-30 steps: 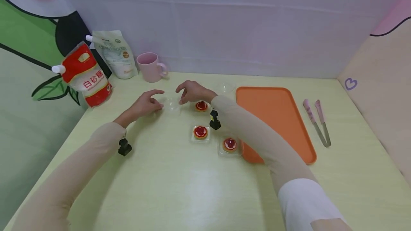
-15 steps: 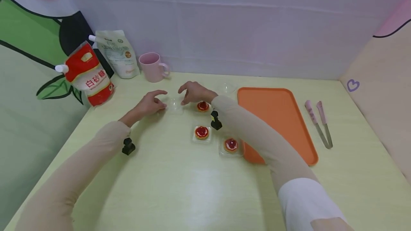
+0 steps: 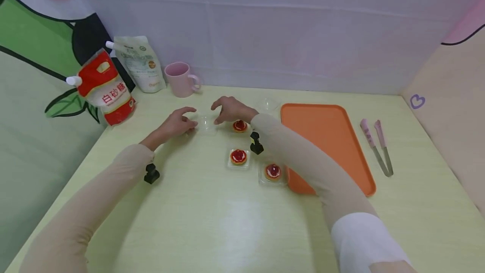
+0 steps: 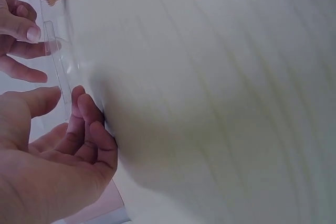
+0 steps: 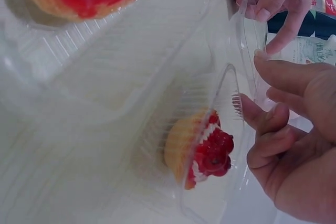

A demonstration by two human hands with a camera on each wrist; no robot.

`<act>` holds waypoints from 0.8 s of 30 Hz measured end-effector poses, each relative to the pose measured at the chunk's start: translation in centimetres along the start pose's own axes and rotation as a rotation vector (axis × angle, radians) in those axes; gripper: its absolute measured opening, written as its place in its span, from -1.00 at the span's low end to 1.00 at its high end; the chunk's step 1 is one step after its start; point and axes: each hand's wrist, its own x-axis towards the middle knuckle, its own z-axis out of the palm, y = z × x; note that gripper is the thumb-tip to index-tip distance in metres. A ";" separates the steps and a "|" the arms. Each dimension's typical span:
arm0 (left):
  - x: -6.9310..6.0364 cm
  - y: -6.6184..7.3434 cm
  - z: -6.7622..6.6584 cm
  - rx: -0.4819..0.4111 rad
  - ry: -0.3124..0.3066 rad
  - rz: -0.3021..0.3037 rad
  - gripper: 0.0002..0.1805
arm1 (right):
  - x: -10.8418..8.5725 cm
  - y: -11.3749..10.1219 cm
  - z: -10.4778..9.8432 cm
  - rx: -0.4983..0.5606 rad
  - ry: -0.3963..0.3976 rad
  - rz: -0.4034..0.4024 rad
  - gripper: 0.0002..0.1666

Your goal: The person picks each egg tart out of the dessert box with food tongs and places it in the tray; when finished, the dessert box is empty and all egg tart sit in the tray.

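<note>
A clear plastic container [image 3: 206, 125] rests on the table between both hands; its rim shows edge-on in the left wrist view. My left hand [image 3: 177, 123] pinches its left edge, thumb on one side of the rim and curled fingers on the other. At the opposite edge, my right hand [image 3: 231, 109] holds the rim between thumb and fingers, with its index finger extended. Close under the right wrist is a fruit tart [image 5: 202, 153] in a clear plastic box. Two more boxed tarts, a middle tart [image 3: 238, 156] and a right tart [image 3: 273, 172], lie nearer the front.
An orange tray [image 3: 322, 138] lies right of the hands, partly under the right forearm. Tongs [image 3: 379, 148] lie beyond it. Another clear plastic piece [image 3: 268, 104] sits at the back. A pink mug [image 3: 179, 80], a red sugar pouch [image 3: 106, 89] and a white pouch [image 3: 140, 64] stand back left.
The head view has shifted slightly. Both hands stay at the clear plastic container with almost no movement.
</note>
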 end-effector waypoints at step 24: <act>-1.4 0.5 -0.9 0.203 0.163 -0.026 -0.24 | -8.5 3.8 -5.3 0.169 0.153 -0.024 -0.35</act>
